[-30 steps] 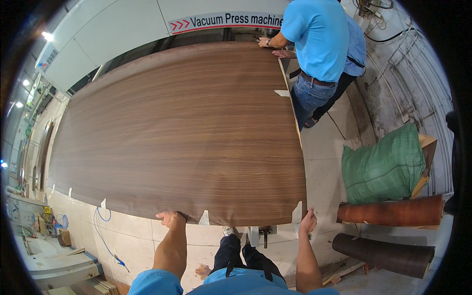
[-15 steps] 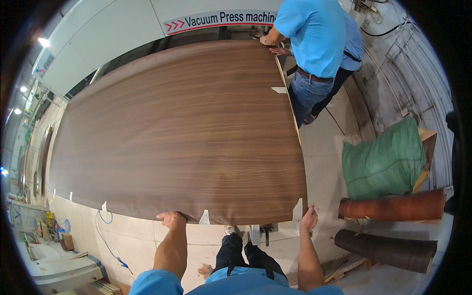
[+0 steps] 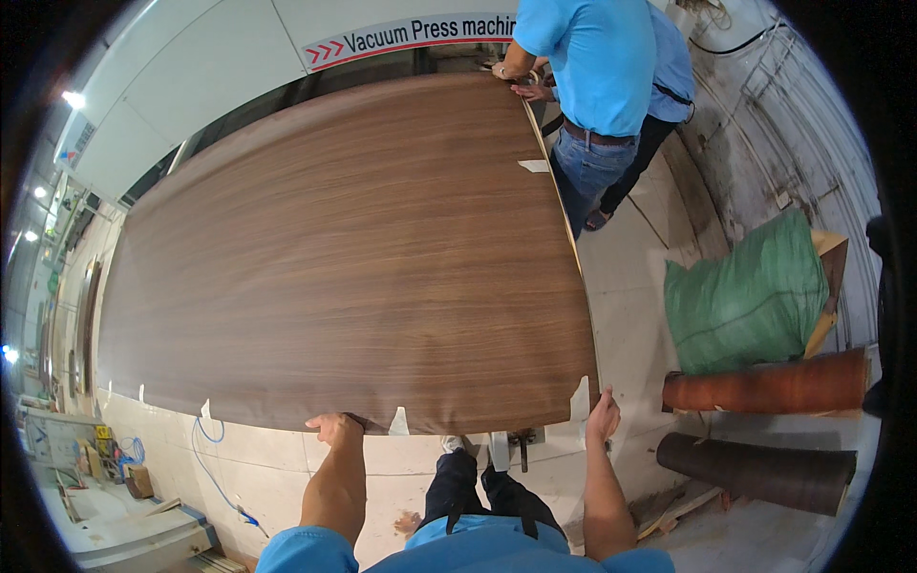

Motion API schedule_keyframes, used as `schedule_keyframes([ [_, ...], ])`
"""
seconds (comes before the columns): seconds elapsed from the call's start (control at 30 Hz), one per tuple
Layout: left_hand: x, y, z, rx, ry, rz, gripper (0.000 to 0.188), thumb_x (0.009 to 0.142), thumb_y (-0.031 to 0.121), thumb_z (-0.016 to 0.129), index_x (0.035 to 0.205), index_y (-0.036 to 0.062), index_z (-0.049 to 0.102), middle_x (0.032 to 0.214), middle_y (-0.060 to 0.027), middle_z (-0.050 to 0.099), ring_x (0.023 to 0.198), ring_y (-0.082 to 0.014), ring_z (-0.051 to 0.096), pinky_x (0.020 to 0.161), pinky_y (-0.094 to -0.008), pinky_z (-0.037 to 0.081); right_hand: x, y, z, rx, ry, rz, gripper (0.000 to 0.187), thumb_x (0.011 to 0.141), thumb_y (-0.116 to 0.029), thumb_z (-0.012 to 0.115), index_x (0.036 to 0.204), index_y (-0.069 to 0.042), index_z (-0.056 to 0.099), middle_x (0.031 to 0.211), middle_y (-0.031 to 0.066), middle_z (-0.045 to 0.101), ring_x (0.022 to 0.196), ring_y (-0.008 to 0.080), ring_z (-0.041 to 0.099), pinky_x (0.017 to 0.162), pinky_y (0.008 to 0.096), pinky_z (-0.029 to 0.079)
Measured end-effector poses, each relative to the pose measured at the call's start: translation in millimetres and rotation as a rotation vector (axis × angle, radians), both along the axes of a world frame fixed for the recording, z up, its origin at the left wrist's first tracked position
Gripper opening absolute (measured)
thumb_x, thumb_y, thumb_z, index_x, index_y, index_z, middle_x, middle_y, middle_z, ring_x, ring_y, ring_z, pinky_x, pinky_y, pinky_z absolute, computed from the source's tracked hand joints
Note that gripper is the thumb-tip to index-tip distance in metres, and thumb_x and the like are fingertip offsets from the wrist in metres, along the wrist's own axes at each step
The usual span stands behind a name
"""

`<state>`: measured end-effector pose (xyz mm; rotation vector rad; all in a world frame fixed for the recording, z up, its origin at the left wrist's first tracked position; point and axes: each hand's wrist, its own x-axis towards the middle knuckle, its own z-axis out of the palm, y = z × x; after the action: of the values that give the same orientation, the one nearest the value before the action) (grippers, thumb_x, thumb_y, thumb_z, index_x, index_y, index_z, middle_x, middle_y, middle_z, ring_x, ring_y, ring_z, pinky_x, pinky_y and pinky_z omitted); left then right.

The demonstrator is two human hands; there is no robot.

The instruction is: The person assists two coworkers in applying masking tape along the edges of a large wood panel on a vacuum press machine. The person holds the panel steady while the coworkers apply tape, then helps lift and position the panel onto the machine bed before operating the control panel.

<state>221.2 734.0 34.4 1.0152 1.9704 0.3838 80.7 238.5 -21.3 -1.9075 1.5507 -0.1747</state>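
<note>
A large brown wood-grain panel (image 3: 353, 258) lies across most of the view, its near edge in front of me. Near the middle of that edge, my left hand (image 3: 334, 427) is closed on it, the fingers partly hidden at the rim. My right hand (image 3: 604, 417) grips the near right corner with the thumb up; its other fingers are partly hidden. Between my hands a pale tape piece (image 3: 398, 421) is folded over the edge, and another tape strip (image 3: 580, 399) sits just left of my right hand. Several more tape pieces run along the border.
Two people in blue shirts (image 3: 597, 76) stand at the far right corner, hands on the panel. Behind it rises a white machine (image 3: 210, 67). At right lie a green sack (image 3: 745, 291), a reddish roll (image 3: 764, 384) and a dark roll (image 3: 755, 473). A blue hose (image 3: 220, 485) trails on the floor.
The far end of the panel, the machine and the two people appear slightly further left and higher in the picture. Both my hands keep their places on the panel's near edge.
</note>
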Motion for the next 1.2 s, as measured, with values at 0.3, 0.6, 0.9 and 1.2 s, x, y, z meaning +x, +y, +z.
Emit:
schedule_keyframes([
  [0.3,-0.9,5.0,-7.8,-0.008,-0.057,0.024,0.076,0.103,0.058,0.033,0.139,-0.0061,0.053,0.139,-0.0254,0.059,0.129,-0.0435,0.056,0.112,-0.0506,0.043,0.8,1.0,5.7,0.016,-0.002,0.014,0.074,0.099,-0.064,0.04,0.113,0.0,0.073,0.117,0.0195,0.072,0.113,0.0399,0.064,0.097,0.0509,0.046],
  [0.6,-2.3,-6.8,12.9,-0.046,-0.067,-0.022,0.078,0.104,0.058,0.029,0.142,-0.007,0.05,0.141,-0.0253,0.057,0.13,-0.0428,0.055,0.113,-0.0498,0.043,3.5,2.7,3.6,0.012,0.012,-0.047,0.069,0.099,-0.062,0.043,0.115,-0.004,0.075,0.116,0.0188,0.072,0.111,0.0396,0.065,0.097,0.0503,0.047],
  [0.9,-2.9,-9.7,13.7,-0.023,-0.094,-0.017,0.078,0.105,0.056,0.027,0.14,-0.0092,0.051,0.14,-0.026,0.058,0.129,-0.043,0.056,0.114,-0.0495,0.042,2.0,1.3,2.5,0.003,0.019,-0.022,0.069,0.098,-0.063,0.044,0.115,-0.003,0.074,0.115,0.0207,0.072,0.111,0.0405,0.065,0.095,0.0514,0.048],
  [1.2,2.3,2.1,-8.1,0.015,0.029,0.061,0.076,0.104,0.057,0.031,0.135,-0.0066,0.058,0.135,-0.0232,0.062,0.125,-0.0421,0.058,0.109,-0.0494,0.046,0.3,0.3,2.5,-0.045,0.015,0.007,0.069,0.099,-0.061,0.042,0.104,0.0,0.075,0.105,0.0237,0.073,0.102,0.0435,0.066,0.087,0.0531,0.049],
])
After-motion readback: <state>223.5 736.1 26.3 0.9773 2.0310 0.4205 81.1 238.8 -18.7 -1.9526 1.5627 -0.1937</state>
